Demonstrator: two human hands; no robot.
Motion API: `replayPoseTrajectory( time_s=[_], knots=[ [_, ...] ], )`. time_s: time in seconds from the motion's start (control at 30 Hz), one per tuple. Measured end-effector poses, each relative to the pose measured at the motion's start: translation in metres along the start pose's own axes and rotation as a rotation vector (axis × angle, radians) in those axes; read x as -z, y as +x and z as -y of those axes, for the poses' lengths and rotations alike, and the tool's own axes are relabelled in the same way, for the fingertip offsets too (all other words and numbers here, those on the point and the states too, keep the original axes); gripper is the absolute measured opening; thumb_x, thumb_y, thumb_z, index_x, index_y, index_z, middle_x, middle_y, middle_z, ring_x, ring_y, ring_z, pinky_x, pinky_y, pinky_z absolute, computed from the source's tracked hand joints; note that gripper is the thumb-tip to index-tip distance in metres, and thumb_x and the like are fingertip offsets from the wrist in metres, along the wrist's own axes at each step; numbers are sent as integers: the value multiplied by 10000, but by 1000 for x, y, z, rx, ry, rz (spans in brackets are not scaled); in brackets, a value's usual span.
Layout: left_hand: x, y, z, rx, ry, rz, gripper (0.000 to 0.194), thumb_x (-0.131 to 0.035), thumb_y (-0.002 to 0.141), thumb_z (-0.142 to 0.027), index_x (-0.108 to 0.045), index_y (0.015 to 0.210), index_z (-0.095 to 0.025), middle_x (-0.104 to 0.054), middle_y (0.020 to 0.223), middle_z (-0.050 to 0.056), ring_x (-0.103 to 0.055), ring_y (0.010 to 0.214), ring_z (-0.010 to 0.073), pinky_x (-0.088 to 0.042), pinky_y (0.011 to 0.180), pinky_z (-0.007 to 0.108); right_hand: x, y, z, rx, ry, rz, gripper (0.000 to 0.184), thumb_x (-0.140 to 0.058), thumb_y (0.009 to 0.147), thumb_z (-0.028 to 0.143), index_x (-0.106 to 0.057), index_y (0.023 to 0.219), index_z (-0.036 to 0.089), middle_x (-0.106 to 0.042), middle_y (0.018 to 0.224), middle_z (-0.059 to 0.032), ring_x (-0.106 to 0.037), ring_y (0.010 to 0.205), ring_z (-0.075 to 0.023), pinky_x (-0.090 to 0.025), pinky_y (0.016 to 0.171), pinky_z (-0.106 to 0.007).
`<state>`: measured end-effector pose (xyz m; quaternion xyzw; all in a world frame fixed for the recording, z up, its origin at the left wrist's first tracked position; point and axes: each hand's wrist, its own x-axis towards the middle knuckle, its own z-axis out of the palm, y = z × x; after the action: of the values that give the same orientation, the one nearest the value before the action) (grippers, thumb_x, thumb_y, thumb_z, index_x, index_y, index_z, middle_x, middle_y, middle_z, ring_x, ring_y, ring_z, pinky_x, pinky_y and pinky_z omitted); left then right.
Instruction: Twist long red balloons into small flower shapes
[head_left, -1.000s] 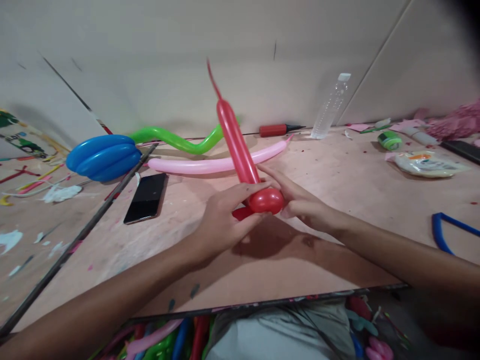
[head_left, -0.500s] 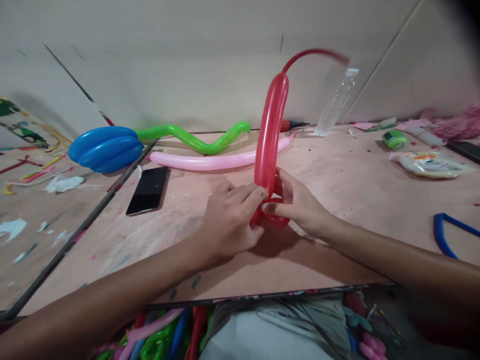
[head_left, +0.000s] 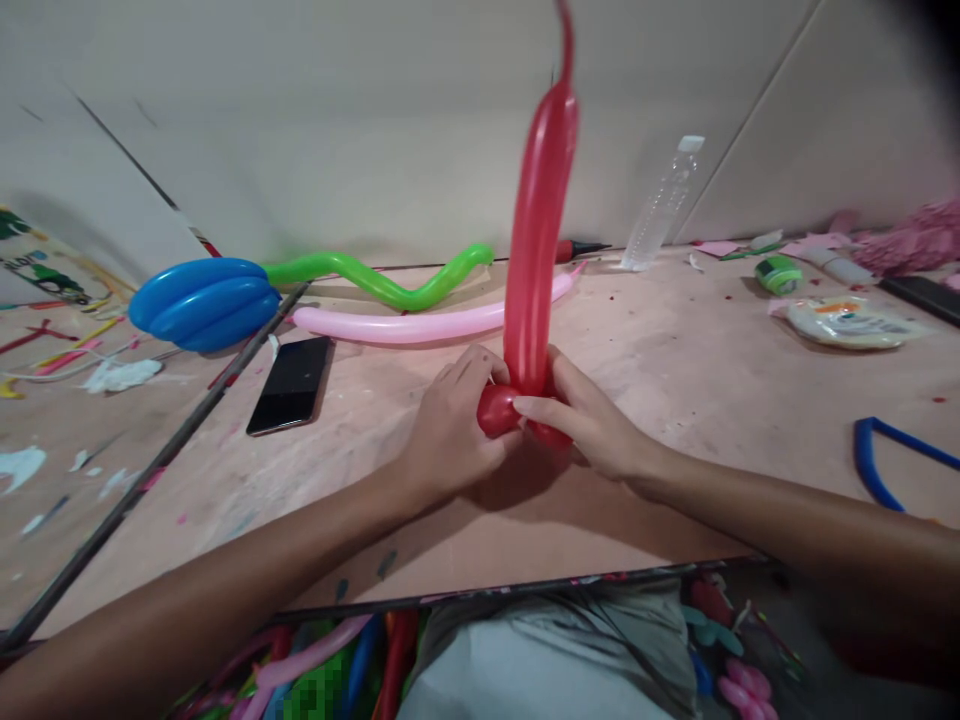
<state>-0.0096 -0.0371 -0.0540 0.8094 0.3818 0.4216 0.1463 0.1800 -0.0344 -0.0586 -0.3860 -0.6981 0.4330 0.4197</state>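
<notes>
A red modelling balloon (head_left: 536,240) stands upright between my hands, its thin uninflated tail pointing up past the top edge of the view. At its base are small twisted bubbles, one on the left and one on the right. My left hand (head_left: 465,420) is curled around the left bubble. My right hand (head_left: 592,415) grips the base from the right, its thumb pressed across the twist. Part of the twist is hidden by the fingers. Behind it, a long pink balloon (head_left: 405,325) lies on the table.
On the left are a blue balloon bunch (head_left: 206,305) with a wavy green balloon (head_left: 360,280) and a phone (head_left: 291,385). A plastic bottle (head_left: 664,205) leans near the wall. Right are a plastic packet (head_left: 847,325), a green roll (head_left: 778,274) and a bent blue balloon (head_left: 870,465).
The red balloon's long part has risen and straightened, its tail swinging from rightward to upward. My left fingers have shifted, so a rounded red bubble now shows between my hands.
</notes>
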Motion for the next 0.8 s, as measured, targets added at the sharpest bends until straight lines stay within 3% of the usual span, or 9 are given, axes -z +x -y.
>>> replayPoseTrajectory(
  time_s=[0.07, 0.2, 0.37, 0.53, 0.7, 0.8],
  knots=[
    [0, 1, 1, 32, -23, 36, 260, -730, 754, -207, -542, 933, -218, -633, 954, 34, -600, 876, 223, -475, 801, 353, 0, -2, 2, -37, -63, 25, 435, -735, 898, 441, -582, 1255, 244, -672, 1229, -62, -640, 1147, -274, -532, 1014, -477],
    [2, 3, 0, 95, -75, -6, 233, -730, 738, -163, -553, 880, -218, -646, 899, 13, -599, 812, 201, -467, 762, 325, 5, 2, 11, -66, 77, 171, 659, -863, 787, 352, -556, 1363, 267, -672, 1331, -61, -651, 1194, -266, -563, 997, -426],
    [8, 7, 3, 125, -215, -40, 202, -779, 787, -211, -649, 941, -207, -723, 974, 19, -658, 885, 205, -491, 833, 316, 21, 15, 15, -104, 233, 232, 476, -817, 795, 272, -648, 1236, 214, -721, 1234, -65, -696, 1077, -236, -591, 906, -368],
    [10, 9, 6, 193, -366, -94, 241, -796, 766, -191, -675, 974, -203, -742, 1016, 33, -675, 935, 217, -514, 867, 319, 22, 17, 8, -117, 247, 160, 371, -801, 779, 240, -700, 1137, 235, -753, 1119, -28, -709, 998, -219, -592, 848, -357],
    [11, 12, 7, 221, -476, -36, 267, -837, 741, -236, -709, 974, -206, -751, 1008, 37, -674, 919, 218, -523, 835, 313, 18, 14, 6, -72, 223, 59, 314, -805, 763, 238, -739, 1070, 223, -765, 1104, -27, -710, 987, -224, -579, 886, -388],
    [13, 16, 11, 309, -578, 58, 212, -836, 716, -215, -734, 900, -192, -748, 925, 27, -663, 856, 208, -522, 798, 312, 20, 13, 10, -18, 155, 98, 257, -797, 791, 219, -757, 1045, 211, -769, 1087, -32, -709, 1002, -227, -564, 909, -388]
  ],
)
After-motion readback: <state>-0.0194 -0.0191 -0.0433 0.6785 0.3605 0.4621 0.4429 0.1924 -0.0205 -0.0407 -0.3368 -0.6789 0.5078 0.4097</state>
